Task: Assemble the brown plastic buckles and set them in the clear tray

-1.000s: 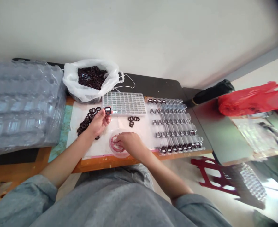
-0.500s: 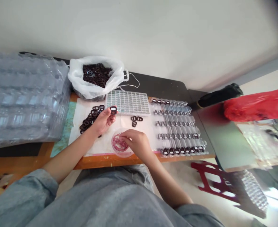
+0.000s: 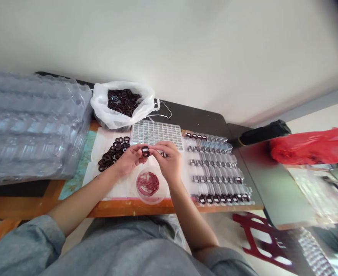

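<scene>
Between the thumb and fingers of my left hand [image 3: 130,159] is a small dark buckle-like piece [image 3: 145,151] with a pale window in its middle. My right hand [image 3: 169,159] is closed in a pinch at the right edge of this piece; whatever its fingertips hold is too small to make out. Just below both hands stands a shallow clear bowl [image 3: 150,200] with thin dark-red strips [image 3: 147,183] in it. A pile of similar dark pieces [image 3: 112,154] lies left of my left hand. Past my right fingers shows another dark piece [image 3: 164,155], partly hidden.
Behind the hands lies a compartment tray [image 3: 157,133] of small silvery parts. Clear plastic trays [image 3: 219,165], some slots holding dark pieces, stand at right. A white bag [image 3: 99,109] of dark pieces and stacked clear packaging [image 3: 33,130] are at left. Red bag [image 3: 309,147] far right.
My right hand has left the bowl of strips and come up to the dark piece in my left hand. The view has tilted, so the table sits lower.
</scene>
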Demonstrator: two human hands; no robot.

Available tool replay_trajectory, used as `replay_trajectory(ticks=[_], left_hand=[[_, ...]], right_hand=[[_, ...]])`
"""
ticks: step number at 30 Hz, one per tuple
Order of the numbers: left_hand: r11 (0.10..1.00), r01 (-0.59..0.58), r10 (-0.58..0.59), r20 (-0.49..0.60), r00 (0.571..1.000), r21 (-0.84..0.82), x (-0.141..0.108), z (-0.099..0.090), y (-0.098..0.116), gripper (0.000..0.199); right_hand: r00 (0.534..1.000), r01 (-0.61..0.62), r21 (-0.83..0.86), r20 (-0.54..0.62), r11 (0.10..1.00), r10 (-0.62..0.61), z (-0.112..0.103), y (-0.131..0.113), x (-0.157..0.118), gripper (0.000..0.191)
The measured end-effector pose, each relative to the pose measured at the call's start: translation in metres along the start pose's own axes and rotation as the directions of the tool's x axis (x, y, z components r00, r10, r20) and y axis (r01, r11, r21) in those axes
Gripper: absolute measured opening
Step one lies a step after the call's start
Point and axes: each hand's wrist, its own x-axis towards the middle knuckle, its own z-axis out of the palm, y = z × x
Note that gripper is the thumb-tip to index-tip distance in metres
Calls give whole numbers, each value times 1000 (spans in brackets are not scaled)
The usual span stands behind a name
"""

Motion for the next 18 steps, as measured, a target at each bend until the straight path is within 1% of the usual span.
replay_trajectory(ticks=[8, 18], left_hand=[[1000, -5, 5, 0, 1000, 15, 1, -3, -1, 49], [996, 13, -12, -20, 1000, 86, 1, -5, 0, 52]], right_hand=[[997, 79, -110, 19, 991, -77, -3, 0, 0, 7], [996, 79, -106, 51, 991, -74, 0, 1, -1, 7]])
